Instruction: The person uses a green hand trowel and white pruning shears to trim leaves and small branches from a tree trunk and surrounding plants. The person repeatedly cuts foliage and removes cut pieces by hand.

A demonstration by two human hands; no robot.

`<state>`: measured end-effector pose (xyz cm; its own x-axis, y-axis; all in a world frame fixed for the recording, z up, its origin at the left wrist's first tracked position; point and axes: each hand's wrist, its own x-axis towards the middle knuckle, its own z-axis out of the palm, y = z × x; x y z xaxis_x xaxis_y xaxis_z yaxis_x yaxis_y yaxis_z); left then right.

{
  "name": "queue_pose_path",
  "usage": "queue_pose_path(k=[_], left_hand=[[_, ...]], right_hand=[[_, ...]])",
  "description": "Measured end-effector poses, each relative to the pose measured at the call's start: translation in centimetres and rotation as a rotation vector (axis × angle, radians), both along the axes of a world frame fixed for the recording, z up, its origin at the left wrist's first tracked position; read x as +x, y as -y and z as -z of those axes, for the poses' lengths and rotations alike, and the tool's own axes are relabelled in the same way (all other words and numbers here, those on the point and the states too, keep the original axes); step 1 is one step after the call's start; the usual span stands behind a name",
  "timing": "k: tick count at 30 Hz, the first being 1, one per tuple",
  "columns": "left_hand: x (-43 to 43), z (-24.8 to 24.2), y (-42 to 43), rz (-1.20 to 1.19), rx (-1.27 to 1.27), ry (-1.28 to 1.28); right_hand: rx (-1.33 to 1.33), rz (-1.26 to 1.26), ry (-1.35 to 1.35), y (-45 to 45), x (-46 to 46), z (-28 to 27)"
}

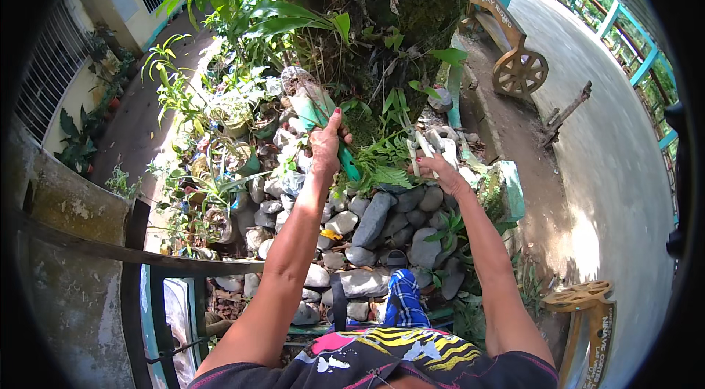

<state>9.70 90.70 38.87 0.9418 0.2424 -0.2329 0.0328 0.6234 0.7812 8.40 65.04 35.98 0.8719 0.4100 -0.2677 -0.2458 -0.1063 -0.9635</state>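
Observation:
My left hand (326,148) grips a green hand trowel (348,162), its soil-smeared blade angled up and away beside the tree trunk. Around the pale handles of what look like pruning shears (423,147) are the fingers of my right hand (443,173). The far end of the shears is hard to make out among leaves at the trunk's base. Green fern fronds (385,163) lie between my two hands, above the stones. The mossy tree trunk (435,14) rises in front of me, with strap-leaved plants and dry roots on it.
Grey river stones (374,218) cover the ground around my feet. Potted plants (231,119) crowd the left side. A low turquoise-edged concrete block (509,191) stands at right, beyond it a wooden bench with a wheel-shaped end (520,71) and a cut branch (567,114). A dark rail (137,248) crosses at lower left.

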Motion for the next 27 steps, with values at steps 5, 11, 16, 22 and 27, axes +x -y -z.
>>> queue_pose_path(k=[5,11,16,22,27], left_hand=[[-2.1,-3.7,0.9,-0.086,0.380,0.329],[-3.3,-5.6,2.6,0.000,0.717,0.479],[-1.7,-6.1,6.7,0.141,1.397,0.883],[4.5,-7.2,10.8,0.342,1.645,0.830],[10.7,-9.1,10.6,0.178,1.750,0.754]], right_hand=[[0.121,0.046,-0.045,1.9,-1.3,-1.7],[0.140,0.018,0.006,1.6,-0.7,-1.8],[0.170,0.061,-0.044,1.4,0.1,-0.1],[0.131,0.073,-0.129,3.3,0.3,1.2],[0.038,0.106,-0.130,4.7,0.7,1.3]])
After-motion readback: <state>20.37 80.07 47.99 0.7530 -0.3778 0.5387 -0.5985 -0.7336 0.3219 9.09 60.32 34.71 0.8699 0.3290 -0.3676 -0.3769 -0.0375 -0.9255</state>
